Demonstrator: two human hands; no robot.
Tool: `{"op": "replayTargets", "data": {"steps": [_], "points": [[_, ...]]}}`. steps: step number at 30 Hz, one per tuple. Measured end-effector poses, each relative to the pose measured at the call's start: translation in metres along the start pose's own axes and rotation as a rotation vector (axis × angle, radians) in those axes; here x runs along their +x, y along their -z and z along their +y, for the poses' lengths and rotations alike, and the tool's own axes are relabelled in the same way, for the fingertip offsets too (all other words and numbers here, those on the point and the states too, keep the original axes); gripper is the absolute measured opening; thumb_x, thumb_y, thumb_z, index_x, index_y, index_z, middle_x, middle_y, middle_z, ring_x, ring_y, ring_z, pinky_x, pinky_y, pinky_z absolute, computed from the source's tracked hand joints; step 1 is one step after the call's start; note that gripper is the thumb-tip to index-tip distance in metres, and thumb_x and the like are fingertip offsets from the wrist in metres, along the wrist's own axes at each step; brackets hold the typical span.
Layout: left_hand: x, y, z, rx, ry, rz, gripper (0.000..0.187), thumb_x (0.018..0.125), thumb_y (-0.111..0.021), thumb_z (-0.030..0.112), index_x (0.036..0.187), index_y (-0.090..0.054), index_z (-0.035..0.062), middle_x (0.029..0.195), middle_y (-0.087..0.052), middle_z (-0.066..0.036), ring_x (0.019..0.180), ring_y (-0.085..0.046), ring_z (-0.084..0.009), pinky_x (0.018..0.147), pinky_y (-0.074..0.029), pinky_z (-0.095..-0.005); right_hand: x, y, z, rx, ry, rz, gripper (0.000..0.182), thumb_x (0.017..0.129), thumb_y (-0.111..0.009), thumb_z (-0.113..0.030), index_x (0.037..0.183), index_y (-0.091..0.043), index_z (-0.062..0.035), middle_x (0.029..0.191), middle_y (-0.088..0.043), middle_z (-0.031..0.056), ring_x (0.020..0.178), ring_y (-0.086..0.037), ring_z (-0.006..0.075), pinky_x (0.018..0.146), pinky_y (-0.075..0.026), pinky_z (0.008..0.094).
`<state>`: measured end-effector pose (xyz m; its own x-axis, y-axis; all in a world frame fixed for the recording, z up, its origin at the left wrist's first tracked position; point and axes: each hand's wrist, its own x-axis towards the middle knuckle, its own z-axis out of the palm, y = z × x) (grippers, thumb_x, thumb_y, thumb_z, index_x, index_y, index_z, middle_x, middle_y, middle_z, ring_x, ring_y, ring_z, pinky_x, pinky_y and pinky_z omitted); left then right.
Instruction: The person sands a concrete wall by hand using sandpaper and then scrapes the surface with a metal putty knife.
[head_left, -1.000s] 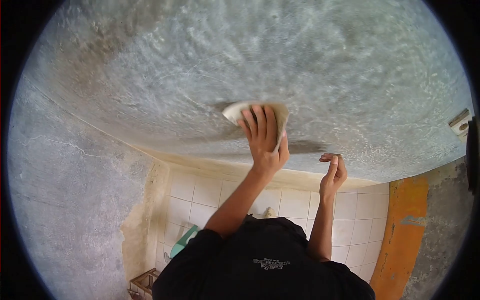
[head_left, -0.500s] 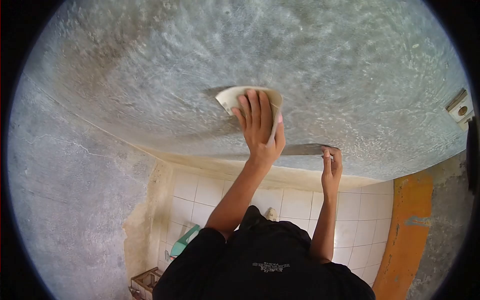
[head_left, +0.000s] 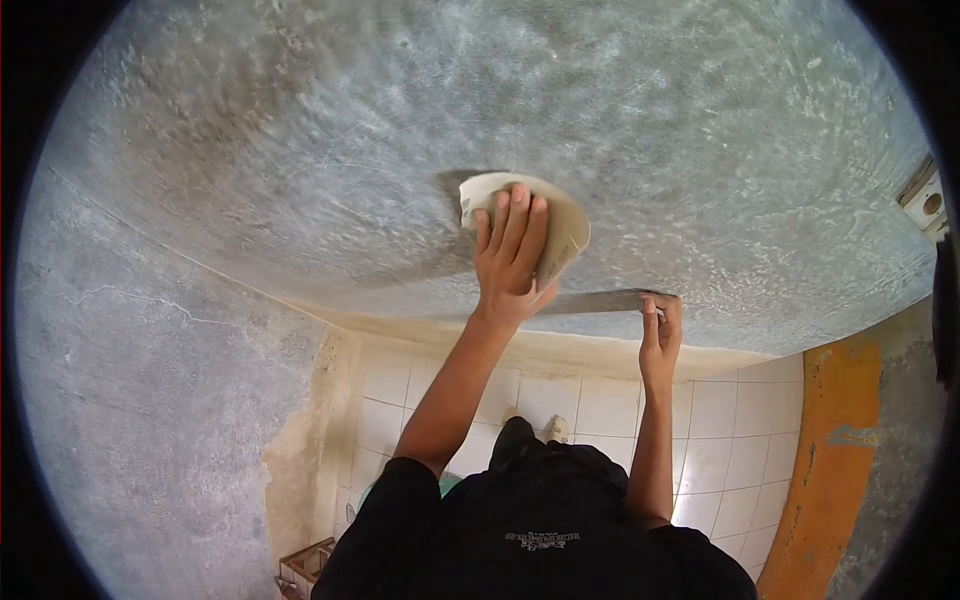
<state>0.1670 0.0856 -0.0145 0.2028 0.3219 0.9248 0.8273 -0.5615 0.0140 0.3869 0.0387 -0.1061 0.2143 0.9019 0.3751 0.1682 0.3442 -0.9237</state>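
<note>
My left hand [head_left: 511,250] presses a pale, curved sheet of sandpaper [head_left: 566,222] against the grey plastered wall [head_left: 400,110]. Its fingers lie over the sheet, whose right side bows away from the wall; the thumb is mostly hidden. Faint print shows near the sheet's left edge. To the right, my right hand [head_left: 661,328] touches the same wall low down, fingers bent and thumb drawn in close to them. I see nothing held there. A long dark shadow stretches across the wall between the two hands.
A second grey wall [head_left: 150,350], cracked, meets this one at the left corner. White floor tiles [head_left: 705,465] lie below. An orange-painted strip [head_left: 830,450] runs down the right side. An electrical socket [head_left: 928,205] sits far right, a wooden frame [head_left: 305,562] lower left.
The sandpaper's right side has flared out wider, and my left hand has shifted slightly left along the wall. My right hand stays put. The view has moved a little; my sleeve covers more of a green object.
</note>
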Motion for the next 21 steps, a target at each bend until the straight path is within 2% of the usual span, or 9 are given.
{"op": "replayTargets", "data": {"steps": [5,8,12,15,18,20,21], "points": [[-0.079,-0.011,-0.009,-0.032,0.074,-0.093,0.053,0.093,-0.047,0.013,0.136,-0.033,-0.0125,0.146,-0.027,-0.03,0.138,-0.019,-0.0454,0.111,-0.009,-0.0555,0.0,0.004,0.002,0.054,0.01,-0.005,0.016,0.095,-0.053,-0.015,0.095,-0.063,-0.0029,0.095,-0.054,0.0064,0.089,-0.051,0.0167,0.081,-0.04,0.0275],[-0.064,-0.007,-0.016,0.018,0.042,-0.101,0.054,0.094,-0.045,0.013,0.14,-0.027,-0.0103,0.149,-0.022,-0.028,0.14,-0.016,-0.044,0.112,-0.009,-0.054,0.0,0.007,0.007,0.025,0.019,-0.022,0.016,0.095,-0.053,-0.015,0.096,-0.063,-0.002,0.094,-0.054,0.0069,0.09,-0.051,0.0178,0.083,-0.039,0.0279],[0.015,0.023,-0.013,0.049,0.082,-0.1,0.054,0.095,-0.043,0.012,0.142,-0.025,-0.0077,0.149,-0.021,-0.027,0.14,-0.015,-0.0436,0.112,-0.007,-0.0532,0.001,0.007,0.004,0.027,0.032,-0.026,0.016,0.095,-0.053,-0.015,0.096,-0.063,-0.0019,0.095,-0.054,0.0077,0.09,-0.051,0.0186,0.085,-0.038,0.0281],[0.023,0.011,-0.01,0.08,0.09,0.073,0.045,0.09,-0.048,0.016,0.125,-0.045,-0.013,0.136,-0.04,-0.032,0.125,-0.036,-0.0515,0.105,-0.019,-0.0602,-0.001,0.004,0.006,0.069,-0.021,-0.012,0.016,0.095,-0.053,-0.014,0.096,-0.062,-0.0016,0.095,-0.054,0.008,0.09,-0.051,0.0187,0.084,-0.039,0.0286],[-0.027,-0.008,0.001,-0.038,0.057,-0.062,0.054,0.096,-0.039,0.014,0.143,-0.024,-0.0065,0.15,-0.02,-0.025,0.141,-0.015,-0.0402,0.112,-0.007,-0.0523,-0.002,0.002,0.008,0.052,-0.012,0.002,0.016,0.094,-0.053,-0.014,0.096,-0.062,-0.0009,0.094,-0.054,0.0084,0.09,-0.052,0.0193,0.082,-0.04,0.0294],[-0.08,-0.022,0.004,-0.071,0.104,-0.171,0.053,0.097,-0.038,0.015,0.142,-0.023,-0.0089,0.151,-0.017,-0.026,0.141,-0.012,-0.0402,0.113,-0.007,-0.0521,-0.003,0.004,0.007,-0.016,-0.002,-0.004,0.016,0.094,-0.053,-0.014,0.095,-0.063,-0.0005,0.094,-0.055,0.0092,0.091,-0.052,0.0203,0.082,-0.041,0.0303],[-0.093,-0.022,0.003,-0.059,0.153,-0.157,0.054,0.098,-0.038,0.016,0.142,-0.023,-0.0102,0.151,-0.016,-0.028,0.141,-0.011,-0.0413,0.112,-0.007,-0.0526,-0.003,0.005,0.007,-0.05,0.008,-0.011,0.016,0.094,-0.053,-0.014,0.095,-0.063,-0.0003,0.094,-0.055,0.0096,0.091,-0.052,0.0209,0.082,-0.041,0.0307]]}}
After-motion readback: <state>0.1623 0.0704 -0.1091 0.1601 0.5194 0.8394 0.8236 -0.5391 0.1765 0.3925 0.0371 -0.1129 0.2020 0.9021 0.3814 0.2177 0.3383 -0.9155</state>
